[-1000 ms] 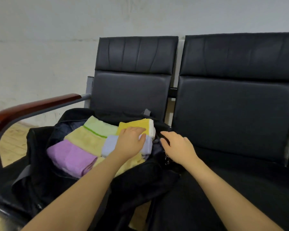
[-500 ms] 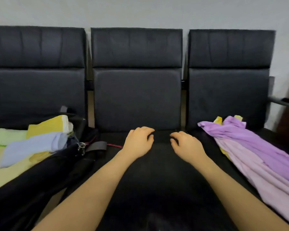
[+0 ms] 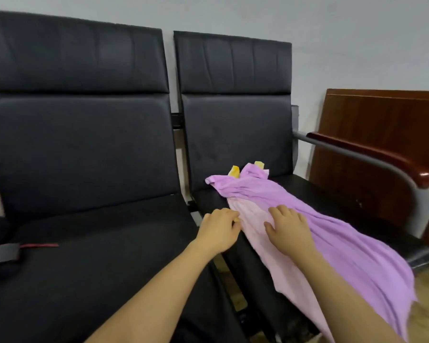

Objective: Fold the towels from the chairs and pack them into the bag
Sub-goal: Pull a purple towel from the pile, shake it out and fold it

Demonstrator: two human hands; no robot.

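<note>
Purple towel [image 3: 295, 219] sprawls crumpled along the right chair seat [image 3: 332, 194], its end spilling toward five o'clock. Soft, light, floppy: best pinched at corners. Right hand [image 3: 289, 229] rests flat on it, fingers released; left hand [image 3: 219, 229] touches its nine o'clock edge, grip unclear.

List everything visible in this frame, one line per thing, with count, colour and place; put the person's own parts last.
purple towel: 1, lilac with a paler pink side, lying unfolded and rumpled along the right chair's seat, its near end hanging off the front edge
yellow towel: 1 as far as can be seen, yellow, two corners peeking from under the purple towel's far end
chairs: 2 in view, black padded, joined side by side
armrest: 1, reddish wood on a grey tube, right of the right chair
wooden panel: 1, reddish brown, against the wall at right
strap: 1, grey with a red cord, left edge
wall: pale grey
left hand: 1, fingertips at the towel's left edge
right hand: 1, flat on the towel
</note>
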